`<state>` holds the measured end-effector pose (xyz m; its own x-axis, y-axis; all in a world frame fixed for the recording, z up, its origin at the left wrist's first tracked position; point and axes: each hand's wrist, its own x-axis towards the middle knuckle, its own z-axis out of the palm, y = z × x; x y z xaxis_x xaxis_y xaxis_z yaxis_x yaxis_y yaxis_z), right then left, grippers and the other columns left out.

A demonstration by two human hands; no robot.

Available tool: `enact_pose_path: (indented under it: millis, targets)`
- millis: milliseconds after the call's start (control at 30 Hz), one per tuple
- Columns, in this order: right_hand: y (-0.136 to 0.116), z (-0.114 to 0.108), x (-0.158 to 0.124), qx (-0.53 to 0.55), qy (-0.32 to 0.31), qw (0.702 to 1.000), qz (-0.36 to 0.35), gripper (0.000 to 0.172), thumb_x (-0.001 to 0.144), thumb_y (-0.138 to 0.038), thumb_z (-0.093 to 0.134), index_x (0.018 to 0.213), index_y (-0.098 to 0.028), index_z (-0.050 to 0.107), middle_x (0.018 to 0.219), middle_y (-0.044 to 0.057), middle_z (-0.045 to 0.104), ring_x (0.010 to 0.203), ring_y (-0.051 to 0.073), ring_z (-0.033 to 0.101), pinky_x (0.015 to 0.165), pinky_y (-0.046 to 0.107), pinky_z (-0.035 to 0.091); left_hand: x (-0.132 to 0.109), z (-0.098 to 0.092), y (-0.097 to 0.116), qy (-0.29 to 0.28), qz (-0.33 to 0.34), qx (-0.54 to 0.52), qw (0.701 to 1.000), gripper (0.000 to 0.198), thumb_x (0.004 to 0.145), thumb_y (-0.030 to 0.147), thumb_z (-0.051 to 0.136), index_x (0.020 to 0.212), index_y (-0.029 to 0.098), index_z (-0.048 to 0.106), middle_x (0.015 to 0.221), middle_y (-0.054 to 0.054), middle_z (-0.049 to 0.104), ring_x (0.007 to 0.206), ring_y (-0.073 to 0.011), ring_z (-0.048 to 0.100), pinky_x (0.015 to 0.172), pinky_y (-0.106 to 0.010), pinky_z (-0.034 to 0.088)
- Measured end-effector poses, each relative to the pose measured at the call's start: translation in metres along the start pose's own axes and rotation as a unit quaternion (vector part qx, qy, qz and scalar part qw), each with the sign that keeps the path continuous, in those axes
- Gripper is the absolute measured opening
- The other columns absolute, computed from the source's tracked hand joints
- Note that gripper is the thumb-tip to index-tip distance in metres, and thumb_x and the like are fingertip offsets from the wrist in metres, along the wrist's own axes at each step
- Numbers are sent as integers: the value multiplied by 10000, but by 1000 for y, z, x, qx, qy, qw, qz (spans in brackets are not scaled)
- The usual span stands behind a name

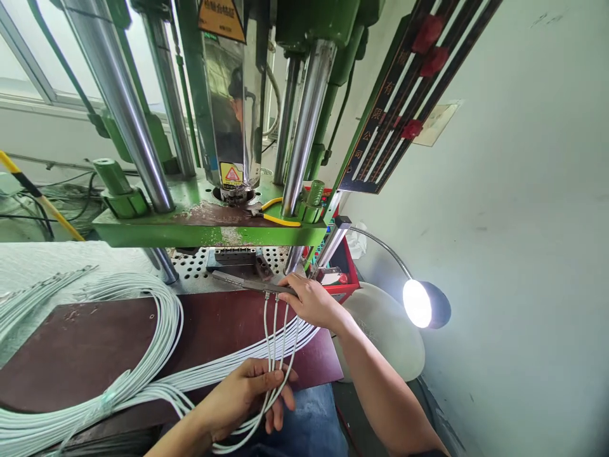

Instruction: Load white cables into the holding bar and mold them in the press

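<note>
The right hand (309,301) is clamped on one end of a metal bar (238,280); below it, the left hand (257,387) closes around white cables (267,324) running to that bar. A downward tug could loosen their ends; the cable bundle (219,364) behind could snag them. The green plate (204,238) overhangs beyond; bare table (214,314) gives room leftward.
</note>
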<state>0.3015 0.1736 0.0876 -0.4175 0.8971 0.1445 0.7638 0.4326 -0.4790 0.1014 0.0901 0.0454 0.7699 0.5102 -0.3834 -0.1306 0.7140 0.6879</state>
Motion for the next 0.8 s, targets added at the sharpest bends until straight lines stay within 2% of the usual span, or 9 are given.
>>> enact_pose_path:
  millis: [100,267,333,400,500,600,700,800]
  targets:
    - [-2,2,5,-51,-13,999,-9,136,954,-225,511,1080,-185,544,1058,75,653,935,209,617,754,307,435,-6,-3,3,10,6,-24,1000,356,763,410,710,935,103,657,745,-109,741,377,-90,526,368,-203,299]
    - [-1,8,16,-58,-42,997,-33,132,964,-243,511,1082,-197,549,1058,62,658,973,198,622,777,297,450,-8,-7,1,14,4,-41,999,345,766,409,708,923,104,672,546,-23,654,314,-65,434,338,-200,218]
    - [-1,12,24,-58,-48,996,-40,134,969,-243,507,1085,-195,553,1063,62,656,992,193,619,802,296,453,-4,-9,-3,44,20,-48,998,335,760,420,712,881,110,666,509,5,616,305,-57,410,337,-198,212]
    - [0,17,34,-64,-48,996,-44,141,971,-235,502,1090,-188,561,1062,68,650,1002,193,615,822,300,455,1,-15,-5,82,40,-51,994,340,749,436,722,843,117,654,532,0,626,334,-69,452,356,-199,263]
    - [3,30,58,-73,-41,996,-38,169,977,-252,495,1106,-186,582,1091,87,631,992,199,612,842,317,464,9,-29,0,123,59,-47,989,351,742,448,731,836,122,642,585,-19,656,403,-100,530,414,-218,370]
    - [7,49,90,-67,-35,997,-25,197,974,-255,501,1118,-180,614,1145,124,614,1076,229,583,942,365,445,17,-48,14,157,65,-45,984,320,762,413,723,867,121,644,596,-23,666,437,-117,565,455,-238,424]
    - [14,71,124,-9,-29,1000,1,188,965,-234,516,1078,-168,650,1148,152,629,1159,267,544,1042,424,377,28,-70,32,187,87,-43,978,234,800,339,685,857,117,643,600,-34,674,455,-129,587,471,-248,452]
    - [24,89,154,51,-30,998,23,197,975,-222,493,1031,-161,671,1086,163,658,1147,284,550,1049,464,365,40,-92,52,201,101,-34,974,152,837,261,631,841,110,645,598,-45,678,468,-136,602,487,-257,479]
